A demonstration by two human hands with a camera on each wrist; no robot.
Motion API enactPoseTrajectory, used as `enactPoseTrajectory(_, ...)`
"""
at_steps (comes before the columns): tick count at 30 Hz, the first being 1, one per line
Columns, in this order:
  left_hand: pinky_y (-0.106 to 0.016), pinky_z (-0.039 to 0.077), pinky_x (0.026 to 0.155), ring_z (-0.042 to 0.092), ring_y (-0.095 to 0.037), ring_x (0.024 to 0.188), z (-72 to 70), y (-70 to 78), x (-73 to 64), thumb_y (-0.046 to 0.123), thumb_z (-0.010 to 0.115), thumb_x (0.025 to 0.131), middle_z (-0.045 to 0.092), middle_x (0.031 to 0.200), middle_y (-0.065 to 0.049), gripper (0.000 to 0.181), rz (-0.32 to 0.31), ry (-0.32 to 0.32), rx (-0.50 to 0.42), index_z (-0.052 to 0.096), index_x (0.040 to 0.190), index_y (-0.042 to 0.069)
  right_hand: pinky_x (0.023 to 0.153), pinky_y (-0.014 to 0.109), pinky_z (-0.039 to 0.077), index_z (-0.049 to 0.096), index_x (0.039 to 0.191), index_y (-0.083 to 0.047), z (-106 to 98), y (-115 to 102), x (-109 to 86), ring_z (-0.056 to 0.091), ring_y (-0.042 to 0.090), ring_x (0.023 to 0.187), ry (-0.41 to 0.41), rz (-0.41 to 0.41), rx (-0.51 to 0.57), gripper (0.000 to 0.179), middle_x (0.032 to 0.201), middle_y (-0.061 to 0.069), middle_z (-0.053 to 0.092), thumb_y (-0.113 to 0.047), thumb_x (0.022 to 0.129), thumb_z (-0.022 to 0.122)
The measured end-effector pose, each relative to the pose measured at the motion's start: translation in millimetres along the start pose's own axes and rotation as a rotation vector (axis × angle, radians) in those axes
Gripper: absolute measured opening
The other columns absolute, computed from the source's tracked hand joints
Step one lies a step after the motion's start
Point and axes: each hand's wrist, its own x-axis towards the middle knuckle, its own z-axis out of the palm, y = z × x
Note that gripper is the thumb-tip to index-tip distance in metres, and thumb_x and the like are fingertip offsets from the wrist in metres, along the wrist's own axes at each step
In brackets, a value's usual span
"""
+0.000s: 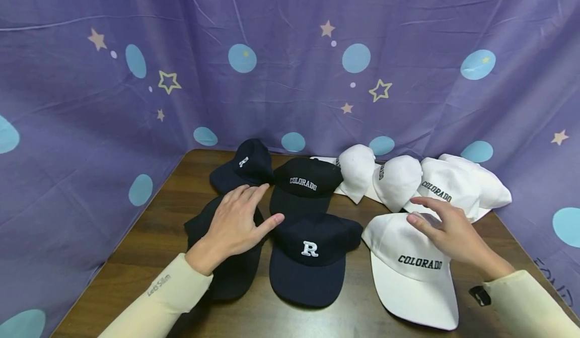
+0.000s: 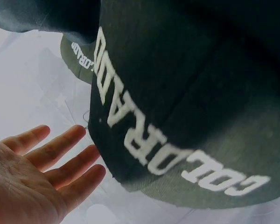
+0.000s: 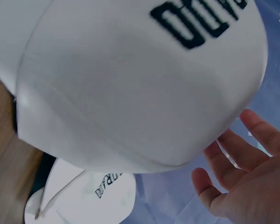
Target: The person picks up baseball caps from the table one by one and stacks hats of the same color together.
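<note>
My left hand (image 1: 235, 222) has its fingers spread over the crown of a black baseball cap (image 1: 233, 275) at the front left. In the left wrist view, white COLORADO lettering shows on that black cap (image 2: 191, 98), with straight fingertips right at its edge. My right hand (image 1: 459, 237) is over the right side of a white COLORADO baseball cap (image 1: 389, 242) at the front right. The right wrist view has its loosely bent fingers (image 3: 233, 154) beside the white crown (image 3: 126, 102). Between the hands lies a navy cap (image 1: 308, 282) with a white R.
Behind stand a navy cap (image 1: 246, 166) turned sideways and a black COLORADO cap (image 1: 303, 174). Several white caps (image 1: 399, 177) line the back right, some overlapping. A purple patterned curtain (image 1: 294, 111) hangs around the brown wooden table (image 1: 149, 247).
</note>
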Motion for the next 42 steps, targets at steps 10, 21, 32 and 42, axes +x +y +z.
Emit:
enactPoseTrajectory(10, -0.056, 0.033, 0.116, 0.048, -0.037, 0.136, -13.8, -9.5, 18.9, 0.073, 0.048, 0.096, 0.058, 0.143, -0.016, 0.087, 0.010, -0.010, 0.001, 0.048, 0.152, 0.007, 0.097, 0.054, 0.037, 0.067, 0.129, -0.009, 3.4, -15.0, -0.9, 0.059, 0.038, 0.120, 0.018, -0.045, 0.030, 0.040, 0.124, 0.013, 0.070, -0.022, 0.093, 0.077)
enactPoseTrajectory(21, -0.061, 0.034, 0.113, 0.048, -0.042, 0.135, -32.7, -43.5, 50.7, 0.072, 0.047, 0.097, 0.051, 0.151, -0.020, 0.087, -0.090, -0.065, -0.012, 0.044, 0.154, 0.007, 0.099, 0.042, 0.039, 0.067, 0.130, -0.012, 7.4, -21.1, -4.6, 0.060, 0.034, 0.122, 0.007, -0.036, 0.024, 0.040, 0.127, 0.009, 0.070, -0.024, 0.094, 0.076)
enactPoseTrajectory(32, -0.065, 0.035, 0.109, 0.046, -0.050, 0.134, -34.2, -81.7, 84.0, 0.080, 0.040, 0.094, 0.046, 0.152, -0.027, 0.098, -0.190, -0.174, 0.015, 0.037, 0.157, 0.005, 0.101, 0.016, 0.030, 0.068, 0.130, -0.015, 9.9, -27.2, -6.3, 0.059, 0.028, 0.123, 0.005, -0.057, 0.038, 0.040, 0.127, 0.002, 0.070, -0.024, 0.093, 0.078)
enactPoseTrajectory(42, -0.065, 0.034, 0.112, 0.041, -0.047, 0.140, -30.0, -87.1, 107.7, 0.076, 0.047, 0.094, 0.041, 0.156, -0.025, 0.096, -0.203, -0.225, -0.010, 0.031, 0.160, 0.008, 0.101, 0.012, 0.029, 0.068, 0.128, -0.014, 10.3, -30.7, -6.7, 0.059, 0.023, 0.121, 0.012, -0.055, 0.055, 0.039, 0.125, 0.001, 0.070, -0.022, 0.092, 0.079)
